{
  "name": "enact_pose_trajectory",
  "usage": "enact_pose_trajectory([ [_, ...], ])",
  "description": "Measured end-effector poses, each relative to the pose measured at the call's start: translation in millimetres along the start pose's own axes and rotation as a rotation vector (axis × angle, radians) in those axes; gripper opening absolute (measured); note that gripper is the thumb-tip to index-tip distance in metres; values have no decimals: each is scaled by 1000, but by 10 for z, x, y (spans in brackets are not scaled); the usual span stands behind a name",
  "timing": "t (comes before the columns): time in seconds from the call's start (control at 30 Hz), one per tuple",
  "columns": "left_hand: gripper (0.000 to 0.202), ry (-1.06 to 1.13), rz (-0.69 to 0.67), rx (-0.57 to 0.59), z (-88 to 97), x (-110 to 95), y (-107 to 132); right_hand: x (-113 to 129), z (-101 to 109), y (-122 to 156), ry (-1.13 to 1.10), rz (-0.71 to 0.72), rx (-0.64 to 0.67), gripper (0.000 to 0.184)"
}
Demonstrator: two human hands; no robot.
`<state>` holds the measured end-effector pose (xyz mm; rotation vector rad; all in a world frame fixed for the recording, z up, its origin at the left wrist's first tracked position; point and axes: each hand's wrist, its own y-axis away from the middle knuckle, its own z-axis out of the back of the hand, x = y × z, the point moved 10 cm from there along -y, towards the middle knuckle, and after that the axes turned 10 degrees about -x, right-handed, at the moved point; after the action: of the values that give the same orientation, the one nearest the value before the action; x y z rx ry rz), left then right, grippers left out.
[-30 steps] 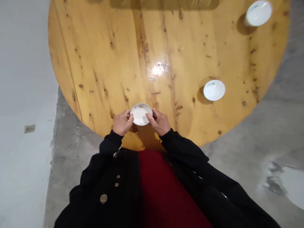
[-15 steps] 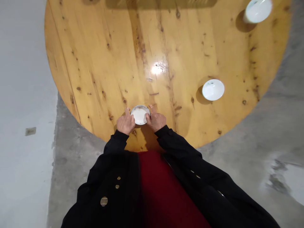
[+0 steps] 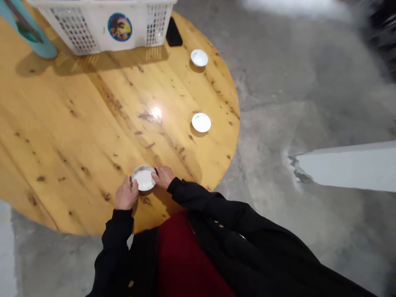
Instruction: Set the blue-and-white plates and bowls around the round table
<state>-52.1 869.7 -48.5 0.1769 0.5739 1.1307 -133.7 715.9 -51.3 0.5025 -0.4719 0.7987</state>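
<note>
A small white dish (image 3: 144, 180) with a faint pattern at its rim is held between my two hands near the front edge of the round wooden table (image 3: 89, 136). My left hand (image 3: 126, 193) grips its left side, thumb on the rim. At the opposite side my right hand (image 3: 163, 176) pinches the rim, with the thumb over the inner edge. Whether the dish rests on the wood or hangs just above it I cannot tell. To the right of my hands stands a white bowl (image 3: 201, 122), and farther back another white bowl (image 3: 199, 58).
At the back of the table stands a white plastic basket (image 3: 102, 29) with a round sticker. A black phone (image 3: 174, 33) lies against its right side, and a light-blue object (image 3: 37, 39) is at the left. Beyond the table's edge are concrete floor and a white pillar (image 3: 349, 165).
The view has swung to the right and takes in more of the far side, so the basket and phone now show. Both hands keep their grip on the dish.
</note>
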Motion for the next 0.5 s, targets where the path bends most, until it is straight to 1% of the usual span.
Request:
enact_pose_trajectory([
  [0.07, 14, 82, -16, 34, -99, -46, 46, -104, 63, 104, -23, -32, -24, 10],
  [0.13, 11, 182, -40, 86, -240, -129, 133, -259, 120, 262, -31, -73, -32, 9],
  [0.23, 11, 281, -112, 146, -429, -337, 326, -551, 200, 555, -57, -154, -21, 7],
  [0.33, 15, 248, -166, 166, -561, -542, 556, -820, 314, 839, -82, -213, -44, 8],
  [0.4, 15, 223, -163, 168, -643, -643, 700, -961, 399, 986, -120, -227, -72, 7],
  [0.5, 16, 254, -136, 150, -763, -795, 877, -1135, 551, 1129, -223, -223, -113, 6],
])
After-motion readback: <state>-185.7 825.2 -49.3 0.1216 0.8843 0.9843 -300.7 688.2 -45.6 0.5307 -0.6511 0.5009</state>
